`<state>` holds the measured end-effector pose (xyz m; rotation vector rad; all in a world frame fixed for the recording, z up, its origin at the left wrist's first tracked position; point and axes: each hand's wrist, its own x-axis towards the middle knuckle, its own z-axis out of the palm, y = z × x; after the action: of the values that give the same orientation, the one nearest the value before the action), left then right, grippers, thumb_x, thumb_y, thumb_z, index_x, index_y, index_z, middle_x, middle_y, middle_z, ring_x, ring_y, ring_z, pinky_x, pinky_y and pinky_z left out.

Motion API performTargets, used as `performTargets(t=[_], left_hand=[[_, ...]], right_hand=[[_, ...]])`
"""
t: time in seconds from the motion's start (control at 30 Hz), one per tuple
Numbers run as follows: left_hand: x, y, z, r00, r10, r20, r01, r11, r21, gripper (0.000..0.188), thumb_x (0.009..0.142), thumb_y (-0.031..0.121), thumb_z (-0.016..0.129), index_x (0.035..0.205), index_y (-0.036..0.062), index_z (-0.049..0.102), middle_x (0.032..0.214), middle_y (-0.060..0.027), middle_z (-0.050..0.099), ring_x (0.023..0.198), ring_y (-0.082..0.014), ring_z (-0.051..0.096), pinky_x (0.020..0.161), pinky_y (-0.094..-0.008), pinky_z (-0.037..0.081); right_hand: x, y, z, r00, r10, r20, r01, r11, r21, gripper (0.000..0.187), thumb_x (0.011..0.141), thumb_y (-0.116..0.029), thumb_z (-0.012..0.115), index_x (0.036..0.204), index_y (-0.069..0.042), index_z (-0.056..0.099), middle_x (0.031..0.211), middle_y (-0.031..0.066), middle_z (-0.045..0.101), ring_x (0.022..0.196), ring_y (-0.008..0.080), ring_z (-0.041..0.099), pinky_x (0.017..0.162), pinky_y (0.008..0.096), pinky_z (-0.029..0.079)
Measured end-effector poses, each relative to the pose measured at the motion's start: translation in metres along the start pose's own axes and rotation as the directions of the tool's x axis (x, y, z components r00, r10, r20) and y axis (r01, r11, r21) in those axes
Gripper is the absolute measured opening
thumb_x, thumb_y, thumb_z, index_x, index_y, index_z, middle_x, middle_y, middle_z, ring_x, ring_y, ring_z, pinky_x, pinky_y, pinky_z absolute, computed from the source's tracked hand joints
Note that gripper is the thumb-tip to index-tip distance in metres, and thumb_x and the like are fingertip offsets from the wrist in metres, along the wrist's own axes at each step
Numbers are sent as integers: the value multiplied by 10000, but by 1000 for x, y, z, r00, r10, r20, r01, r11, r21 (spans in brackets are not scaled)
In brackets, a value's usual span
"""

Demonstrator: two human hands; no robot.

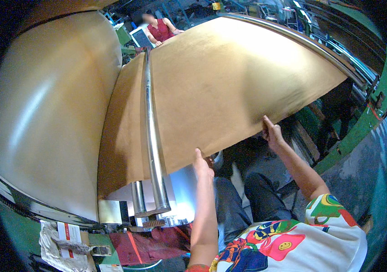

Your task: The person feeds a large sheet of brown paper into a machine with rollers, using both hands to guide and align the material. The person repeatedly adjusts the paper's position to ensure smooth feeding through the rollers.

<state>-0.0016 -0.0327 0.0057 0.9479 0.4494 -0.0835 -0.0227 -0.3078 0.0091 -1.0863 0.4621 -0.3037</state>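
Observation:
A wide gold-brown sheet (202,90), like paper or thin film, stretches across the machine in front of me. My left hand (203,167) grips its near edge, thumb on top and fingers hidden underneath. Farther right along the same edge, my right hand (272,132) pinches the sheet in the same way. To the left, the sheet meets a large smooth roller (53,113) of a similar gold-grey tone. A polished metal bar (151,122) runs over the sheet, left of my left hand.
Across the sheet stands a person (160,31) in a red sleeveless top, one hand by its far edge. Another metal bar (293,34) borders the far right. A green machine frame (352,140) flanks me. White cloth (53,247) lies at lower left beside dark red fabric (152,247).

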Motion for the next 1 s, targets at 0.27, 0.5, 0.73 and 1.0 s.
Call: performTargets(t=[0.27,0.5,0.73,1.0], left_hand=[[16,-6,-5,979,89,-184,-97,995,-33,322,880,350,476,1048,77,496,909,-71,564,752,-217,531,602,-370,442],[18,-29,14,955,259,-145,-269,962,-55,339,873,321,497,1080,52,491,935,-76,555,812,-194,528,640,-342,441],[-4,-25,32,992,-12,125,1,996,94,297,858,363,526,918,74,494,650,-62,538,476,-132,462,392,-254,367],[-11,-9,26,999,-14,47,10,997,75,298,864,374,509,911,80,497,635,-63,534,486,-138,461,413,-257,365]], right_hand=[[4,0,1,999,50,15,-50,999,6,375,884,-442,429,730,-102,470,540,1,444,402,99,398,353,224,308],[-1,11,11,1000,27,0,-27,999,-27,393,898,-417,409,673,-98,453,524,5,449,389,101,407,325,225,303],[-13,10,29,997,60,-40,-57,997,61,351,896,-407,421,724,-102,440,518,-3,415,390,98,387,317,223,285],[-21,21,56,989,93,-112,-71,979,190,373,883,-427,447,686,-113,406,491,-10,359,349,87,335,304,222,237]])
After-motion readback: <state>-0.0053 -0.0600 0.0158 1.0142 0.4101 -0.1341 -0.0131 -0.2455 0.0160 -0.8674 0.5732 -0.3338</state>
